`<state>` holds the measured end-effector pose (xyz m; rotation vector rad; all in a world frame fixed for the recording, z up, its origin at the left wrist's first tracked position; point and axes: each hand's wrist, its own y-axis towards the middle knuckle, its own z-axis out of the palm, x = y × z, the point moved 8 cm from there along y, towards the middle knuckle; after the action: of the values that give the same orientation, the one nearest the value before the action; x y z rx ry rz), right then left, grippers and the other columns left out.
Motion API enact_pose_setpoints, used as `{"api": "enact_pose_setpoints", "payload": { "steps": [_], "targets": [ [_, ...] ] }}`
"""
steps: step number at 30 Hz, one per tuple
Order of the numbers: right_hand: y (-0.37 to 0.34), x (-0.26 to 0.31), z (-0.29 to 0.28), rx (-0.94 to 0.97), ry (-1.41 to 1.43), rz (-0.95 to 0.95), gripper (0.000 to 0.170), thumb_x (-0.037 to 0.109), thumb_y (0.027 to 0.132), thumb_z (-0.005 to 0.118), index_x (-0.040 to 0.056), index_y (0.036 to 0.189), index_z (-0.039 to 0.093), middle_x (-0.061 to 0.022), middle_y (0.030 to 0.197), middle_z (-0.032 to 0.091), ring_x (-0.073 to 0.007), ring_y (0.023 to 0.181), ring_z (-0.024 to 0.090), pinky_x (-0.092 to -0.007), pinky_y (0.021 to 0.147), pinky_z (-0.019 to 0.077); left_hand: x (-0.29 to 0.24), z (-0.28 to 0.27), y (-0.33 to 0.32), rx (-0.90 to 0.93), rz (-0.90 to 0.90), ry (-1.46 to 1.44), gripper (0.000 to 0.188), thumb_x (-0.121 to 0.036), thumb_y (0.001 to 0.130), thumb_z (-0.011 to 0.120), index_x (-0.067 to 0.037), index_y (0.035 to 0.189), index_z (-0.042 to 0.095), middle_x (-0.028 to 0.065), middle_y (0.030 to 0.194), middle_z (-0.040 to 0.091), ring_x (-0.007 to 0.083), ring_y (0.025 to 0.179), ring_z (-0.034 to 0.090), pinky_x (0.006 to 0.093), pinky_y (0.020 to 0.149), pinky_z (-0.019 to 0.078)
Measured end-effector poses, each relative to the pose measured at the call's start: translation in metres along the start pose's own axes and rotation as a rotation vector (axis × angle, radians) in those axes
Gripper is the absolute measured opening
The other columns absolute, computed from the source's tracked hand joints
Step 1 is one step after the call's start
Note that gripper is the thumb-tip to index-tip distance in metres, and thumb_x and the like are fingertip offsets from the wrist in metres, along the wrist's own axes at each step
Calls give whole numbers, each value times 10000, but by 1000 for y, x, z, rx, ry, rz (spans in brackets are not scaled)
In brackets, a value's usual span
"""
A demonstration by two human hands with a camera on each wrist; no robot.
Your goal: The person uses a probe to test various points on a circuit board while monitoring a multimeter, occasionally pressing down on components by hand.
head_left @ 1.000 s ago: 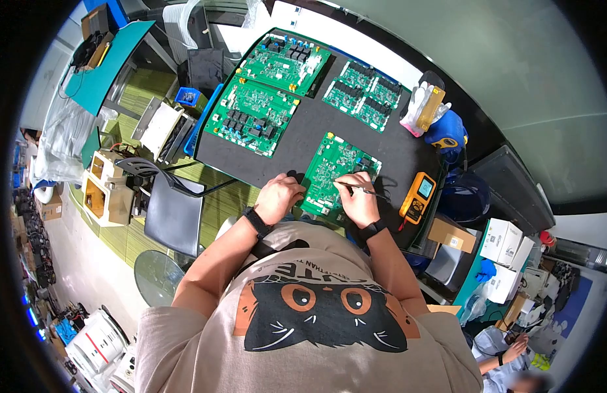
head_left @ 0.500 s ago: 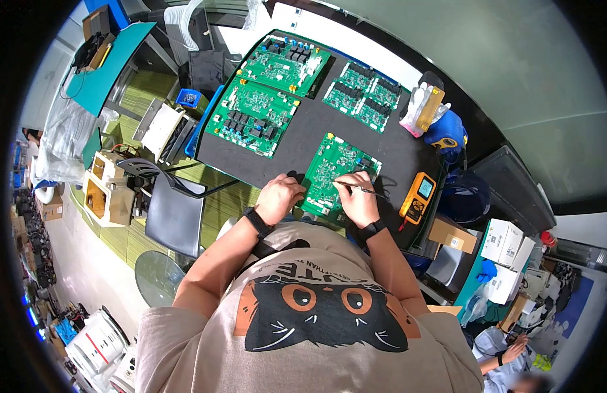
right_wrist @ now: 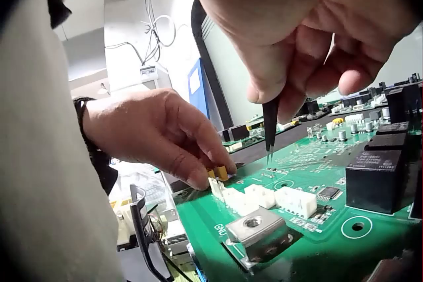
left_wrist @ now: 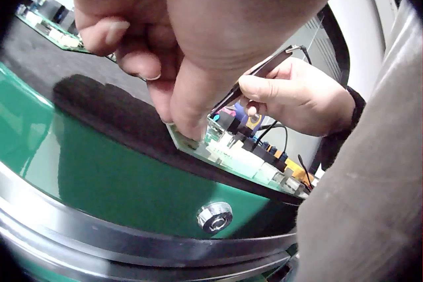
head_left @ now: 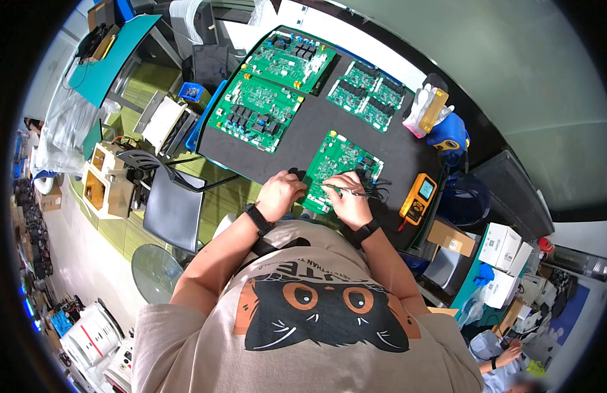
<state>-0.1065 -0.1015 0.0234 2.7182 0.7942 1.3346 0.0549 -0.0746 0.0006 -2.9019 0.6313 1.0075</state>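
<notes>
While the right hand [head_left: 353, 202] pinched a pair of dark tweezers [right_wrist: 271, 122] between thumb and fingers, the left hand [head_left: 278, 196] had its fingers curled in, gripping the green circuit board [head_left: 332, 157] at its left edge. The board lay flat on the black-topped desk [head_left: 313, 118], close to the near side, with an orange meter [head_left: 418, 198] off to its right. Tweezer points aimed down at the board; couldn't tell if they touched it or hung just above.

Handling-wise, I'd guess the board was light and pretty stiff, but not something to flex, since the little parts looked easy to crack or knock loose. Its bare rim seemed the best hold. I'd have left the white connectors [right_wrist: 297, 201], the tall black blocks [right_wrist: 372, 181] and the metal bracket [right_wrist: 258, 231] alone as handles. The tweezers were probably light and springy: pinching partway up looked right, fingers well clear of those fine points, which would likely bend or scratch stuff.
</notes>
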Motion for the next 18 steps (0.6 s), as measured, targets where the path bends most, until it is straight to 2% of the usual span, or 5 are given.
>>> {"api": "enact_pose_setpoints", "payload": {
  "steps": [18],
  "targets": [
    [-2,-5,1,9,-13,37,104,108,848,725,28,915,720,-100,937,723,-307,948,611,-417,878,489,2,3,-1,-25,24,-5,194,-133,766,734,-82,953,738,66,871,668,276,882,615,388,805,516]
  ]
}}
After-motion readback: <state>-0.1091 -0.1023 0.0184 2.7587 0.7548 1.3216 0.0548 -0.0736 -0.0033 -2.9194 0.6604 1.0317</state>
